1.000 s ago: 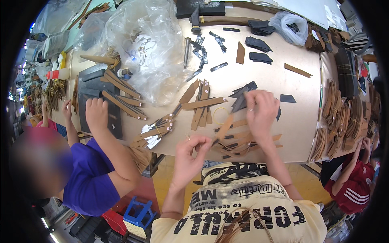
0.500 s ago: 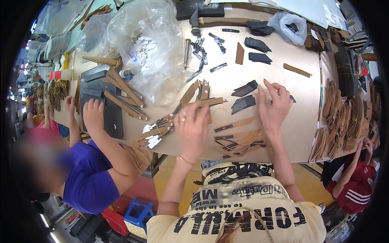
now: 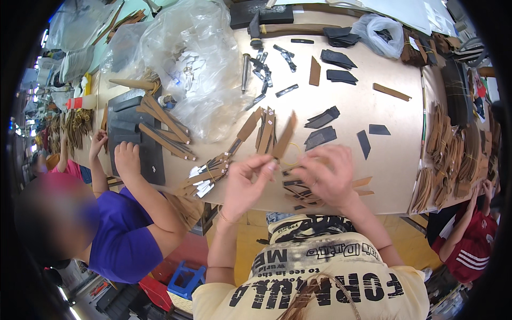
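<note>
My left hand (image 3: 249, 180) pinches a brown leather strip (image 3: 286, 136), which stands up at a slant from the fingertips and is slightly smeared. Just right of it, my right hand (image 3: 328, 173) has its fingers curled together; whatever they hold is hidden. Beneath the right hand lie several brown strips with black ends (image 3: 301, 191), partly covered. A yellow rubber band (image 3: 293, 153) rests on the table between the hands. Beyond the left hand is a small group of tagged brown strips (image 3: 266, 130). A banded bundle of strips with white tags (image 3: 205, 175) sits to its left.
Black cut pieces (image 3: 321, 137) lie beyond my right hand, with more black pieces (image 3: 364, 144) to the right. A clear plastic bag (image 3: 194, 69), a hammer (image 3: 298, 30) and a metal rod (image 3: 245, 72) are farther back. A co-worker (image 3: 128, 229) sits at left; stacked strips (image 3: 453, 154) line the right.
My left hand has come nearer and slightly right, with a brown strip now upright in it. My right hand has moved left and nearer, uncovering black pieces on the right.
</note>
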Demonstrator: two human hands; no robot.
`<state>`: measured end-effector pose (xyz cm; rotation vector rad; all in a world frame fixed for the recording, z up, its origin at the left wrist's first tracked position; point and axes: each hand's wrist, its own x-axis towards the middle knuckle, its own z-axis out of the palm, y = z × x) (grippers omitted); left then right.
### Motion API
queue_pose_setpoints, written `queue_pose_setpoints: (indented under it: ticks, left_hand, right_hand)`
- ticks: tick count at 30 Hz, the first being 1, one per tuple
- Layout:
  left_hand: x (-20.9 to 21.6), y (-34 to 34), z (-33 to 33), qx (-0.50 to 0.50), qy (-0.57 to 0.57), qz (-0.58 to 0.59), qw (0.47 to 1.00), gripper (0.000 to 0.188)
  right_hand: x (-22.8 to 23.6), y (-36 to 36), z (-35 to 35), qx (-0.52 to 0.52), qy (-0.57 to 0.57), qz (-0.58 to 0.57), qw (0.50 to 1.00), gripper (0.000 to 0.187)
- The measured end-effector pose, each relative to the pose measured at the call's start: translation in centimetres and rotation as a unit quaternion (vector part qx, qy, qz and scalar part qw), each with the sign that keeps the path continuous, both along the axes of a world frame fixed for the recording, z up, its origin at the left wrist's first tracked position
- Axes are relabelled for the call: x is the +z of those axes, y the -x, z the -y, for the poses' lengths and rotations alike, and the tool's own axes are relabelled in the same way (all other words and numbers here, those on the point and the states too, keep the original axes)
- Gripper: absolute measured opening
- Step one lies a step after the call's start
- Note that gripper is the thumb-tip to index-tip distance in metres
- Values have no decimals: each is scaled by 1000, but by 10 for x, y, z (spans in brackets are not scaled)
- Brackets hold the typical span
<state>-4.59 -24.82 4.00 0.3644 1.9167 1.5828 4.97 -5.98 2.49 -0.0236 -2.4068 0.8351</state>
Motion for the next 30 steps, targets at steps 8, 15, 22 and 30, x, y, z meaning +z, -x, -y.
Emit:
queue_pose_setpoints:
  ticks: [8, 15, 22, 30]
  left_hand:
    - [5, -26, -8, -33, -97, 65, 993, 24]
    - [15, -33, -14, -57, -20, -49, 997, 24]
    - [9, -38, -21, -19, -10, -33, 999, 16]
    - [4, -41, -22, -17, -42, 6, 999, 17]
  right_hand:
    - [12, -5, 7, 11, -30, -13, 999, 36]
    - [14, -12, 6, 17, -67, 26, 997, 34]
    - [10, -13, 9, 23, -97, 75, 992, 37]
    - [-2, -8, -5, 54, 15, 37, 998, 27]
